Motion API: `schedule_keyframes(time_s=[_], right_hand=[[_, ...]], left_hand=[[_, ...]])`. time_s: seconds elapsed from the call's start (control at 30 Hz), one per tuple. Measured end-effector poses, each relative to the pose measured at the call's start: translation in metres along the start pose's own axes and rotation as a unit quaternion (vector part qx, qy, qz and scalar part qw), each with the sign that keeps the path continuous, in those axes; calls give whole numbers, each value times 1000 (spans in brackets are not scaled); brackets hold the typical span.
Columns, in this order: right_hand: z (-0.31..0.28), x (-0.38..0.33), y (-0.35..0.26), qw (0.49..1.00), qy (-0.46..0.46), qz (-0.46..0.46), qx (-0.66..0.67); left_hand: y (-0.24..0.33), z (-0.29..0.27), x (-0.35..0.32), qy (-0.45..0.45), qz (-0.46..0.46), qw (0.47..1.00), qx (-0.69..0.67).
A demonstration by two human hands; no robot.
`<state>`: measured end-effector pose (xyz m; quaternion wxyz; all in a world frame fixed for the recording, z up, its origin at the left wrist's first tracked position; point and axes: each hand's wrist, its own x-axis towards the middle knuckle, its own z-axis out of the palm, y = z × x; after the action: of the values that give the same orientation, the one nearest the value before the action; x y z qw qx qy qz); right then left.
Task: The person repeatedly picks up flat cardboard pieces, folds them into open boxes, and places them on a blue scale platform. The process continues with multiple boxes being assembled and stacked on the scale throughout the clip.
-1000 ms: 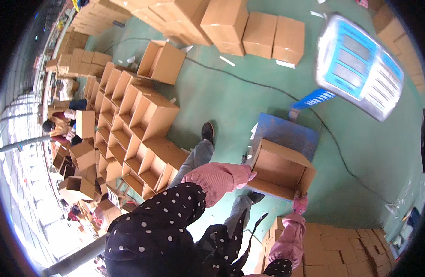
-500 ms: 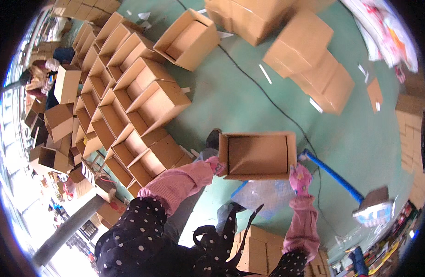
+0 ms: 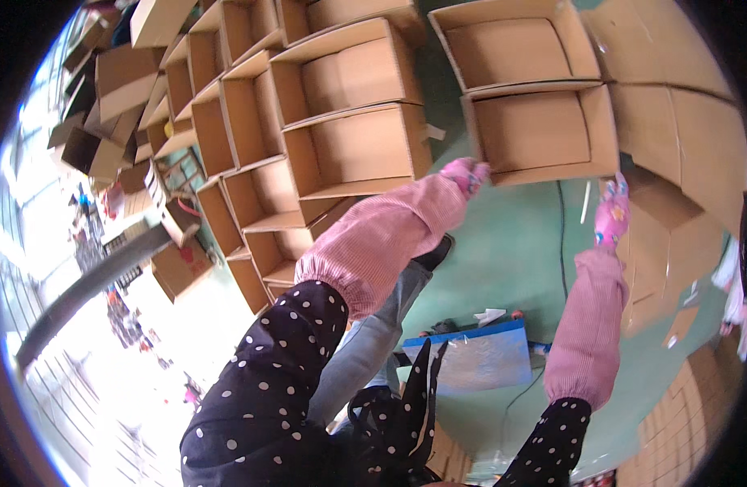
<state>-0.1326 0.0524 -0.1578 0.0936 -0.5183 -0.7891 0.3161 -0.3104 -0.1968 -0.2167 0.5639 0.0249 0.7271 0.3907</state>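
An open, empty cardboard box (image 3: 531,134) is out in front of me, its far side against another open cardboard box (image 3: 511,50). My left hand (image 3: 468,177), in a pink patterned glove, is closed at the near left corner of the nearer box. At its near right corner is my right hand (image 3: 613,213), gloved alike, with fingers stretched forward and slightly apart and the tips touching the corner. Pink sleeve covers run over both forearms. Both boxes have their open tops facing up.
To the left, rows of open cardboard boxes (image 3: 353,146) stand side by side. Closed cardboard boxes (image 3: 673,130) adjoin on the right. A dark cable (image 3: 562,243) crosses the green floor. Near my legs lies a blue-edged panel (image 3: 483,357) with clear plastic over it.
The box has moved forward and right, up against another open box. My arms now reach farther out, and the right hand's fingers have straightened. The view has shifted over the box rows.
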Motion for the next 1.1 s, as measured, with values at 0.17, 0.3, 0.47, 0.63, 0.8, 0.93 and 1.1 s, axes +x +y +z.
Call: schedule_keyframes(time_s=[0.17, 0.3, 0.47, 0.63, 0.8, 0.93, 1.1], right_hand=[[36, -90, -49, 987, -73, 97, 105], [129, -166, -126, 957, -257, -132, 12], [210, -151, -160, 933, -267, -142, -195], [182, -173, -127, 929, -248, -243, -129], [121, -228, -73, 951, -259, -11, -169], [102, -248, -54, 955, -234, 58, -171], [113, -232, -64, 948, -293, 73, -98]], left_hand=[[-22, -28, -78, 77, 89, 983, -144], [-81, -119, -134, 227, -35, 927, -297], [-140, -175, -183, 360, -86, 919, -136], [-156, -203, -179, 479, 69, 875, -21], [-144, -207, -132, 323, 32, 946, 15], [-138, -208, -69, 136, -44, 982, -122], [-114, -252, -23, 60, -173, 955, -234]])
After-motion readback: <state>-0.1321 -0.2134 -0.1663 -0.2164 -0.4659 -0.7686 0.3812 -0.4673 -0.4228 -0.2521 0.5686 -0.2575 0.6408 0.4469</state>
